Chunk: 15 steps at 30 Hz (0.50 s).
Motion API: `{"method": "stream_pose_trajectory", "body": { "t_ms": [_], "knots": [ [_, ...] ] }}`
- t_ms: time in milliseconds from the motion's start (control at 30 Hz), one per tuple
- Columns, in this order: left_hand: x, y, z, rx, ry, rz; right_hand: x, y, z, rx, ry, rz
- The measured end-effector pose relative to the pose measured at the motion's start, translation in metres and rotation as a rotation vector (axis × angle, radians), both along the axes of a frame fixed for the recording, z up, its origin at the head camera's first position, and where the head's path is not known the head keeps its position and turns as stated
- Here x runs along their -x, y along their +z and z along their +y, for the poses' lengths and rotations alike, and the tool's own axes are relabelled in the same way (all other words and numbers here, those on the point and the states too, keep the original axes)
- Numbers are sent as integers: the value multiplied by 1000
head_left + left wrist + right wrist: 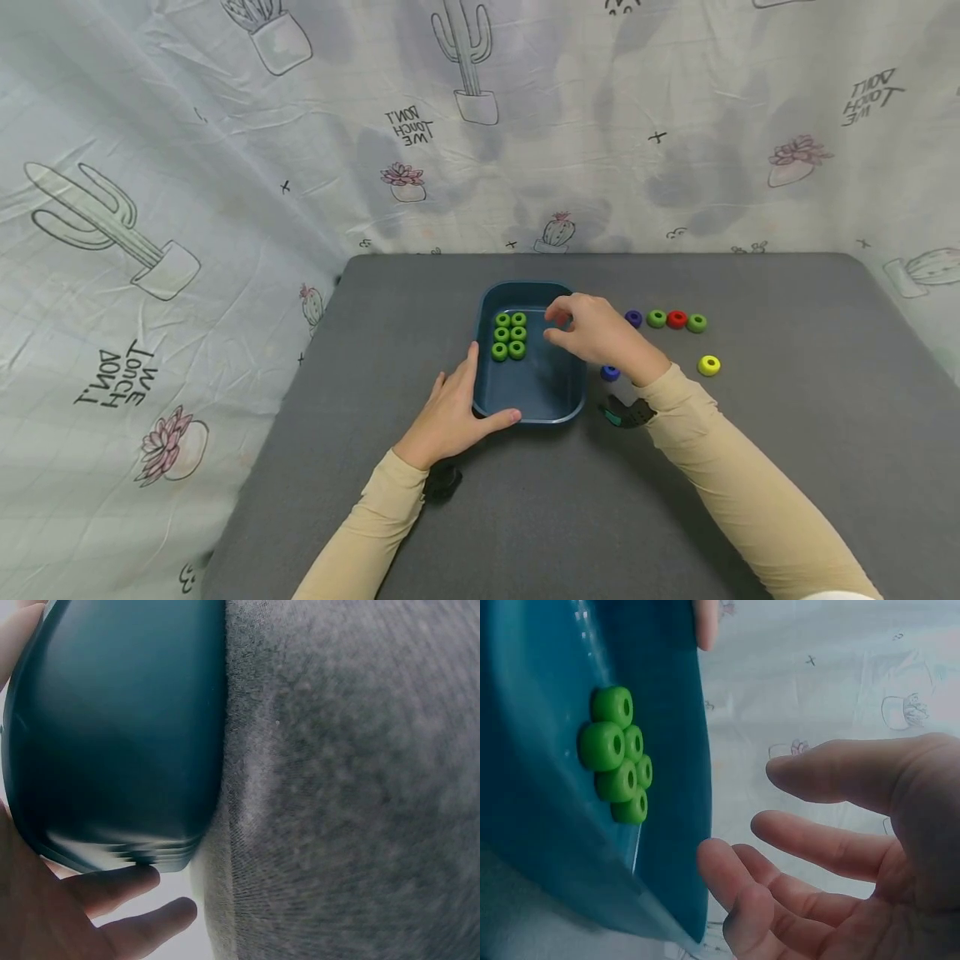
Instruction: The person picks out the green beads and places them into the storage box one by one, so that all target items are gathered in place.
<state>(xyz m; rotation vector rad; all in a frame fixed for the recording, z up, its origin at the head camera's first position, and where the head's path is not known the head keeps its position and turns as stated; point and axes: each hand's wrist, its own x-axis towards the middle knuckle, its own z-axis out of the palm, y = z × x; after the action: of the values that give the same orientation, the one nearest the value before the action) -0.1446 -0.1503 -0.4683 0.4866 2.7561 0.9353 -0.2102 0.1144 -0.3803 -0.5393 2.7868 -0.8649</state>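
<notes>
A dark blue rectangular tray (530,404) stands on the table, with several green rings (517,333) grouped in rows at its left side. My left hand (450,421) rests against the tray's near left corner, fingers along the outer wall and thumb at the front rim. In the left wrist view, straight fingertips (135,883) touch the outside of the tray. Over the tray's right side hovers my right hand (596,333). The right wrist view shows a gap between its thumb (817,771) and fingers, with nothing held there.
Right of the tray lie a dark blue ring (633,318), two green rings (657,318), a red ring (677,319), a yellow ring (708,365) and another blue ring (610,373) beside the right wrist. A patterned curtain (600,167) hangs behind the grey table (810,417).
</notes>
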Motion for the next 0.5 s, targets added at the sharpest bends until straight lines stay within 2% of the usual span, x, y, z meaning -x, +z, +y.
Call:
{"method": "stream_pose_trajectory", "body": {
  "t_ms": [500],
  "knots": [
    [0, -1, 1, 1, 10, -4, -19, -4, 38, 73, -68, 28]
  ]
}}
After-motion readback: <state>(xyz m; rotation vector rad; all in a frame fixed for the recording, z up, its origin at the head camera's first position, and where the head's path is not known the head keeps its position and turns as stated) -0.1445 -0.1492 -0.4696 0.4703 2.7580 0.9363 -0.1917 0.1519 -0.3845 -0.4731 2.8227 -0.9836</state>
